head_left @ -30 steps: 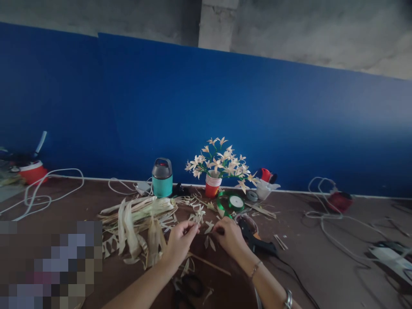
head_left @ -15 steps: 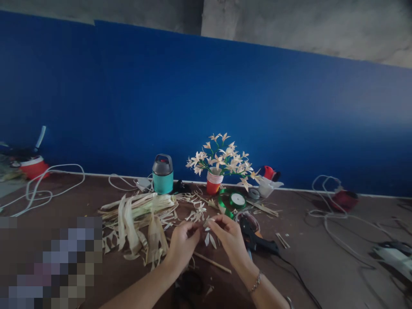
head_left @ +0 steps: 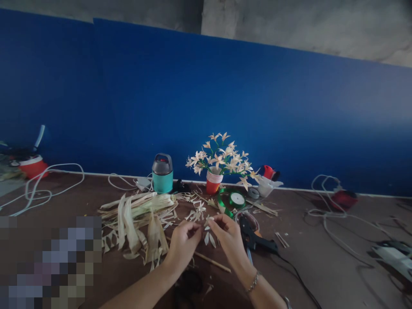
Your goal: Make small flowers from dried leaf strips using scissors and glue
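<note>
My right hand (head_left: 228,234) pinches a small pale corn husk petal (head_left: 207,222) between thumb and fingertips. Just left of it, my left hand (head_left: 186,241) is closed, thumb against fingers; anything between them is too small to make out. Between the hands, loose cut petals (head_left: 210,240) lie on the brown table. Beyond the fingertips sits a pale husk flower (head_left: 199,208). A thin stick (head_left: 212,262) lies beneath my wrists. Close by my right hand rests a black glue gun (head_left: 259,240) with its cord trailing toward me.
Dried husks (head_left: 138,214) are heaped on the left. Behind stand a teal lidded container (head_left: 162,182), a red cup (head_left: 213,185) of husk flowers and a green ribbon roll (head_left: 237,200). Dark scissors (head_left: 189,283) lie near my left forearm. White cables (head_left: 328,219) run at right.
Both hands stay almost in the same place, with the petal still in my right fingers. The view has shifted very slightly.
</note>
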Available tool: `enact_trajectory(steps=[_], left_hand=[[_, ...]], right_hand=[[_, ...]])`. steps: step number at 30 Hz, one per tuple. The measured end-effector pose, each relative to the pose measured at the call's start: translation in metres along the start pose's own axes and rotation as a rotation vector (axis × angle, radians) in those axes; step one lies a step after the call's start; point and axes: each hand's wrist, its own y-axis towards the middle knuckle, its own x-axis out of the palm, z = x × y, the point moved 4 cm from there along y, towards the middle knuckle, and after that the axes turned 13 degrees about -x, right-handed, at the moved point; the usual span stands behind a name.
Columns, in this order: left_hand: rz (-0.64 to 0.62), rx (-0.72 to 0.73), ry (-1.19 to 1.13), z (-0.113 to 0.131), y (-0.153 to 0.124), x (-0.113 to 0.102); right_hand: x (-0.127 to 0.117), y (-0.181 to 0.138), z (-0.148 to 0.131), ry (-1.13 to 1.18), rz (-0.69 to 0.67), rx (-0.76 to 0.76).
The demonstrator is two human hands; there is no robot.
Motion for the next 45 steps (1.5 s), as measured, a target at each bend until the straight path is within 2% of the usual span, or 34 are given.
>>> enact_trajectory(steps=[17,27,45], left_hand=[[0.082,0.157,0.061,0.005,-0.003,-0.004],[0.099,0.171,0.082,0.003,-0.004,-0.002],[0.105,0.245,0.051,0.013,-0.006,-0.006]], right_hand=[[0.003,-0.003,-0.002,0.038,0.034,0.003],[0.003,-0.005,-0.006,0.007,0.044,0.012],[-0.001,-0.003,0.003,-0.061,-0.025,-0.095]])
